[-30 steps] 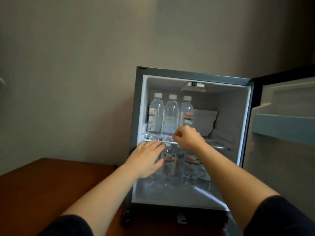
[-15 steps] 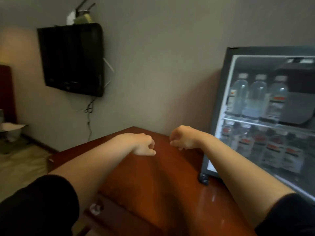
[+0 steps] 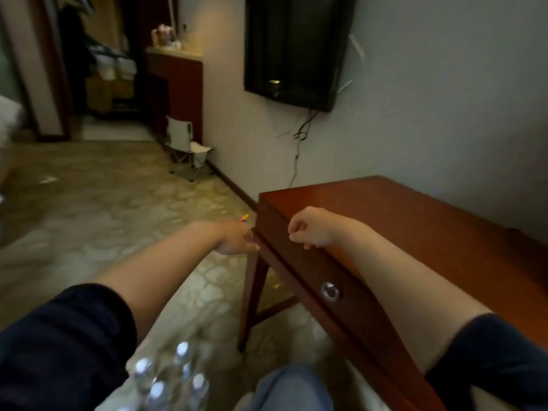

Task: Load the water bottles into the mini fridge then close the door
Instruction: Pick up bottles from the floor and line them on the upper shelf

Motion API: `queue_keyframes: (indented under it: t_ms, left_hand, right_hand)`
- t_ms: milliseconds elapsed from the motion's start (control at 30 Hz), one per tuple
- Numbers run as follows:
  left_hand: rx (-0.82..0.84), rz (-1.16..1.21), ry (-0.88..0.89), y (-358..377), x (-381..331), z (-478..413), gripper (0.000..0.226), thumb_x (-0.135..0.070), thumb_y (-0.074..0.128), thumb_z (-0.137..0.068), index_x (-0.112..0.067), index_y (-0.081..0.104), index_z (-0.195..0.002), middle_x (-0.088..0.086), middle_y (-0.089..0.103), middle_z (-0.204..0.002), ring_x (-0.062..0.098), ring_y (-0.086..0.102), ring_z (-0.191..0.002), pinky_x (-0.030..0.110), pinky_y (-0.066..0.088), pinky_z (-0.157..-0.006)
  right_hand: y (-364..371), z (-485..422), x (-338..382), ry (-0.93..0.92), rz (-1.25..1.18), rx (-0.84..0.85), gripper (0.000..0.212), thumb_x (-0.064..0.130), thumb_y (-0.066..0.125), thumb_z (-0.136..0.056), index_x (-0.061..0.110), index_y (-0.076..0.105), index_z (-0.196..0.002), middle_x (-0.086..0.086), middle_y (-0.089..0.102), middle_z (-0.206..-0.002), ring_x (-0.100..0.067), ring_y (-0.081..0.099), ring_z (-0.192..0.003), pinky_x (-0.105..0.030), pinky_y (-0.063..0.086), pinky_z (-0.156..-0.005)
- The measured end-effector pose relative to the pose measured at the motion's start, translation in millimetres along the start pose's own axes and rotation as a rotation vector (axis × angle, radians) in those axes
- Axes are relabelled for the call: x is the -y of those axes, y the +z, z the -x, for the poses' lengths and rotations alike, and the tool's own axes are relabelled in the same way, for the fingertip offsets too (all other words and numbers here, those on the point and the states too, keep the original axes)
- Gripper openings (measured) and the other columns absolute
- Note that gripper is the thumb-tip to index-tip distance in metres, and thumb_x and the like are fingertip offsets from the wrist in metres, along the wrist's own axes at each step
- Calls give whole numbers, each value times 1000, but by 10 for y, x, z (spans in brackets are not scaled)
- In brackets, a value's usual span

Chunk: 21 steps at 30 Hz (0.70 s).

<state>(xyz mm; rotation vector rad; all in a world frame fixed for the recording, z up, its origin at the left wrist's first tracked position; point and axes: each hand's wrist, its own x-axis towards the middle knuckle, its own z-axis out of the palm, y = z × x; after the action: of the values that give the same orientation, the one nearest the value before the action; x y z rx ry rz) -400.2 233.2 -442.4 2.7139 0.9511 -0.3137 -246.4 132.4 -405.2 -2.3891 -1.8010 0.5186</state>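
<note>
My right hand (image 3: 311, 228), fisted and empty, and left hand (image 3: 234, 238), fingers unreadable, hover at the tabletop's (image 3: 415, 209) corner, with several water bottles (image 3: 166, 381) not yet loaded and the fridge out of view.

A black television (image 3: 296, 48) is being carried on a pale wall (image 3: 444, 99), and a thin cable (image 3: 298, 143) is being left hanging just below it. Below and right of the television, a reddish wooden counter (image 3: 415, 215) with a round metal drawer knob (image 3: 330, 291) is being held up on slanted legs. Left of the television, a dark wooden cabinet (image 3: 181, 90) is being lit warmly, and a small white folding chair (image 3: 186, 152) is being kept by the wall. A beige stone-patterned floor (image 3: 103, 209) is being shown blurred.
</note>
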Motion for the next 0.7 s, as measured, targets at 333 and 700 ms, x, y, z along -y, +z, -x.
queue_keyframes:
  t_ms: [333, 700]
  left_hand:
    - [231, 271, -316, 1258, 1412, 189, 51, -44, 35, -98, -9, 50, -131, 9, 53, -132, 25, 50, -121, 33, 38, -99]
    - [310, 540, -487, 2984, 1988, -92, 43, -32, 43, -98, -7, 47, -132, 13, 47, -139, 26, 46, -126, 29, 35, -100]
  right_hand:
    - [1680, -1132, 731, -134, -133, 300, 20, 13, 51, -93, 2, 63, -105, -19, 66, -95, -23, 62, -71, -19, 47, -51]
    - [3393, -1674, 532, -79, -308, 566, 6, 12, 54, -93, 11, 60, -92, 3, 50, -69, -7, 46, -62, -18, 40, -57]
